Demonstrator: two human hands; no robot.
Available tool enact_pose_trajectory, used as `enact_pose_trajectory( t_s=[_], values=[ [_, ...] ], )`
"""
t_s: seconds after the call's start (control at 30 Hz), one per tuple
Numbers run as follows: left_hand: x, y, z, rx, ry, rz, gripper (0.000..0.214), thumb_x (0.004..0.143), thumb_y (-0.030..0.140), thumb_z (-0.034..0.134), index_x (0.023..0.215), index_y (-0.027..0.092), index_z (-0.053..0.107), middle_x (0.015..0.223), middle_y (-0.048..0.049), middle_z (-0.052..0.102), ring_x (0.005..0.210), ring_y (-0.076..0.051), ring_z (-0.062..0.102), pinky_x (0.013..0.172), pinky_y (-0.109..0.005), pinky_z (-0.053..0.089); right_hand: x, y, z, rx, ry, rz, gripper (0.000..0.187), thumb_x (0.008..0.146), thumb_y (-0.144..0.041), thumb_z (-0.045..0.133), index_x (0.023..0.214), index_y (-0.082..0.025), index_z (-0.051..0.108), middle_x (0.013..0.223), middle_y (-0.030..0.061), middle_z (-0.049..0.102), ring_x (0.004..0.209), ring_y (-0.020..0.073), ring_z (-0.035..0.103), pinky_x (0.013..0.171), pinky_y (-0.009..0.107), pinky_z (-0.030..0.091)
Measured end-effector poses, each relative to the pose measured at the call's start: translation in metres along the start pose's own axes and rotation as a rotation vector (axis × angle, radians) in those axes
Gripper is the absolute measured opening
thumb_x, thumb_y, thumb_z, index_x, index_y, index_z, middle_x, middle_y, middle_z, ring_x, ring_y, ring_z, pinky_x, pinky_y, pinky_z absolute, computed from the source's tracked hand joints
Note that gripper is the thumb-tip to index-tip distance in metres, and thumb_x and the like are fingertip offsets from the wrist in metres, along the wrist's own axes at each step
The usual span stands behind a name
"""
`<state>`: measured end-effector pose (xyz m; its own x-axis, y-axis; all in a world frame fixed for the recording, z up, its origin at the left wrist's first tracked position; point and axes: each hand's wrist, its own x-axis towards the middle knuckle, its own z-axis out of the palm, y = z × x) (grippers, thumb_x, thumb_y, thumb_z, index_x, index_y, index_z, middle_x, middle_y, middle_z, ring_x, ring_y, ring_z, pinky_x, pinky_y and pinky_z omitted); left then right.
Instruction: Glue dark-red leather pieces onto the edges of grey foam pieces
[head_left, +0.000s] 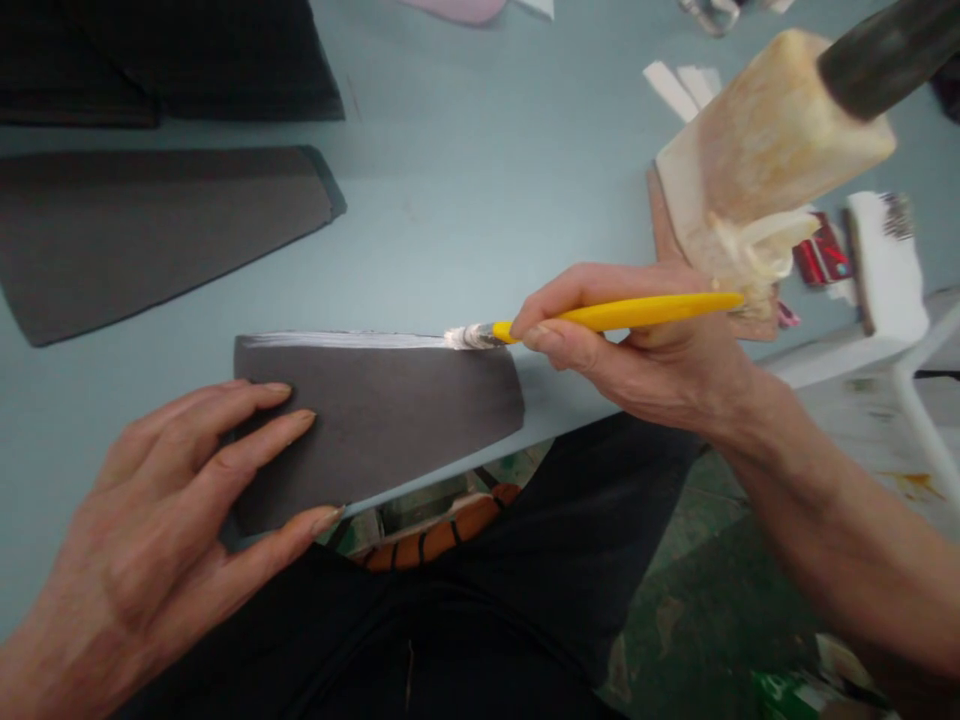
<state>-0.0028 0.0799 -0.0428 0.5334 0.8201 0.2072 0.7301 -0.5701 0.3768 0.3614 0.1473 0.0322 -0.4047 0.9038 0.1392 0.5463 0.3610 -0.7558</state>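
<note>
A dark grey tapered panel [390, 415] lies flat at the table's front edge. Along its far edge runs a white streak of what looks like glue [345, 341]. My left hand [172, 500] rests on the panel's left end, fingers spread and pressing it from above. Between the thumb and fingers of my right hand [645, 350] is a yellow-handled paintbrush [622, 313]. Its white-coated bristles touch the panel's far edge, near the right end of the streak.
Another dark panel [165, 225] lies at the left, in front of a dark stack [172, 60]. A pale, glue-crusted container [772, 130] with a dark handle or tube stands at the back right. Near it are white strips [671, 90] and a red packet [821, 250].
</note>
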Motion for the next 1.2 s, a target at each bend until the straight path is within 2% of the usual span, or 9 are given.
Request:
enact_pose_trajectory(
  t_s=[0.17,0.37,0.53,0.73,0.83,0.93,1.07,1.2],
  values=[
    [0.001,-0.001,0.001,0.020,0.026,0.047,0.072,0.097,0.038,0.071,0.164,0.035,0.043,0.155,-0.0142,0.059,0.142,-0.041,0.056,0.121,-0.059,0.043,-0.010,0.007,-0.009,-0.077,-0.010,-0.084,0.027,0.105,-0.040,0.064,0.092,-0.022,0.079,0.070,-0.0023,0.070,0.056,0.0087,0.052,0.055,0.026,0.042],
    [0.002,-0.001,0.005,0.013,0.032,0.054,0.061,0.101,0.044,0.064,0.158,0.032,0.048,0.154,-0.0137,0.059,0.143,-0.038,0.055,0.123,-0.058,0.043,-0.017,0.005,-0.017,-0.125,-0.024,-0.042,0.022,0.100,-0.043,0.070,0.090,-0.026,0.081,0.073,-0.0002,0.076,0.057,0.0135,0.059,0.056,0.029,0.046],
    [0.006,0.001,0.004,0.046,0.041,0.087,0.052,0.105,0.052,0.055,0.148,0.024,0.055,0.152,-0.0155,0.060,0.141,-0.037,0.057,0.122,-0.057,0.046,-0.024,-0.002,-0.022,-0.099,0.033,0.042,0.022,0.089,-0.048,0.083,0.086,-0.026,0.083,0.073,0.0003,0.077,0.056,0.0129,0.059,0.058,0.028,0.047],
    [0.007,0.000,0.010,0.012,0.104,0.115,0.056,0.104,0.062,0.051,0.144,0.023,0.060,0.148,-0.0152,0.063,0.136,-0.037,0.061,0.118,-0.057,0.050,-0.036,-0.021,-0.023,-0.215,0.171,0.002,0.027,0.098,-0.048,0.073,0.092,-0.024,0.083,0.065,-0.0008,0.071,0.054,0.0127,0.058,0.052,0.028,0.043],
    [0.008,-0.002,0.007,-0.065,0.098,0.083,0.052,0.105,0.059,0.048,0.142,0.026,0.065,0.148,-0.0103,0.066,0.136,-0.033,0.062,0.121,-0.053,0.049,-0.042,-0.037,-0.010,-0.163,0.210,-0.011,0.024,0.099,-0.047,0.073,0.093,-0.025,0.083,0.065,-0.0009,0.070,0.055,0.0140,0.061,0.054,0.030,0.046],
    [0.014,-0.009,-0.004,-0.183,0.039,0.072,0.047,0.110,0.046,0.040,0.138,0.022,0.069,0.140,-0.0079,0.073,0.131,-0.027,0.065,0.121,-0.047,0.050,-0.047,-0.051,0.014,0.005,0.201,-0.046,0.016,0.100,-0.041,0.074,0.095,-0.028,0.083,0.067,-0.0009,0.069,0.056,0.0141,0.061,0.053,0.030,0.046],
    [0.021,-0.025,-0.013,-0.292,0.002,0.063,0.049,0.110,0.034,0.033,0.137,0.015,0.069,0.129,-0.0037,0.075,0.124,-0.022,0.067,0.116,-0.042,0.052,-0.045,-0.063,0.050,0.161,0.110,-0.093,0.013,0.104,-0.032,0.070,0.103,-0.026,0.081,0.072,-0.0008,0.071,0.058,0.0120,0.060,0.054,0.027,0.046],
    [0.023,-0.036,-0.006,-0.332,0.032,0.129,0.043,0.109,0.032,0.039,0.134,0.021,0.072,0.123,-0.0051,0.077,0.119,-0.022,0.069,0.113,-0.041,0.053,-0.033,-0.077,0.079,0.185,0.013,-0.156,0.017,0.103,-0.033,0.070,0.098,-0.021,0.080,0.075,0.0006,0.073,0.059,0.0112,0.062,0.057,0.025,0.050]
  ],
)
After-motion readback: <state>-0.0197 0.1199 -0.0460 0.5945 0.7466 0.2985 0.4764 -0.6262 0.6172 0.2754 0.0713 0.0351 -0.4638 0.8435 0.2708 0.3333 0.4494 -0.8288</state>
